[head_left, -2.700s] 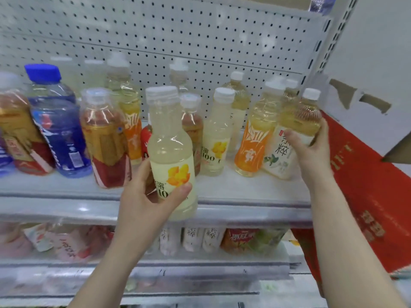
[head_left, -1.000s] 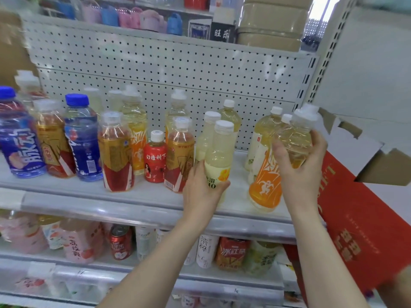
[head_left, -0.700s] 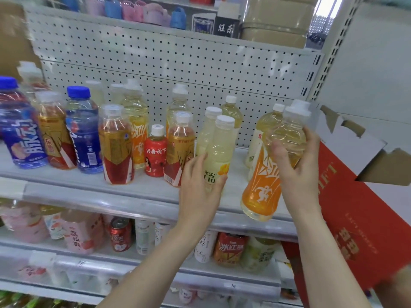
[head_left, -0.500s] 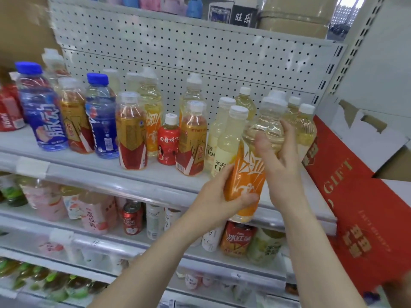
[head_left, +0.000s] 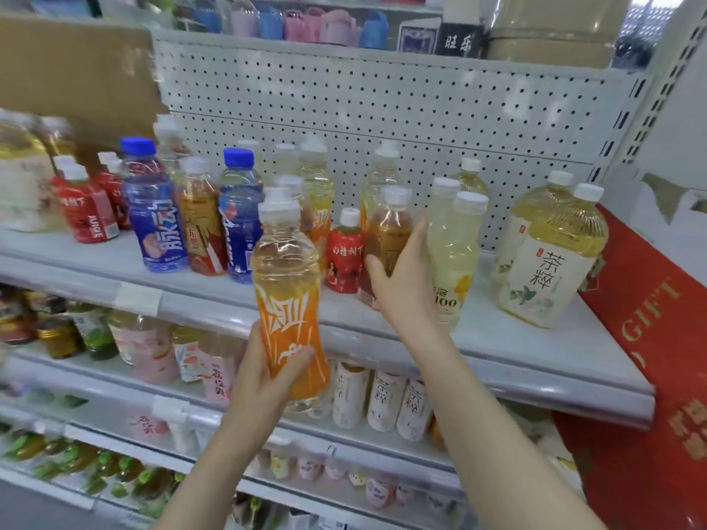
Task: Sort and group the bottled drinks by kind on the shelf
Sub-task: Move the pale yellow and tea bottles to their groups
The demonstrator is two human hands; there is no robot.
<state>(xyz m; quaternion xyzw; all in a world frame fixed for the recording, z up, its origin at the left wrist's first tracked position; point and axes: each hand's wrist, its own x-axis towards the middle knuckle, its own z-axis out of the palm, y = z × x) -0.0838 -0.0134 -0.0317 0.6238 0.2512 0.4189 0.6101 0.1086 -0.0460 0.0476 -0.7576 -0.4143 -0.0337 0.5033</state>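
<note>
My left hand (head_left: 264, 380) grips the lower part of an orange-labelled bottle (head_left: 287, 296) with a white cap, held upright in front of the shelf edge (head_left: 382, 338). My right hand (head_left: 405, 288) reaches onto the shelf and curls round a brown tea bottle (head_left: 388, 239) that stands there. Right of it stand two pale lemon bottles (head_left: 457, 258). A small red bottle (head_left: 344, 254) stands just left of my right hand. Two green-tea bottles (head_left: 554, 262) stand at the far right.
Blue sport drinks (head_left: 155, 208), amber tea bottles and red juice bottles (head_left: 86, 208) crowd the shelf's left. Behind is a white pegboard (head_left: 382, 101). A red gift box (head_left: 658, 338) leans at the right. Lower shelves (head_left: 214, 415) hold more bottles and cans.
The orange-labelled bottle has passed from my right hand to my left and moved left. My right hand has let go of it and reached to the brown tea bottle.
</note>
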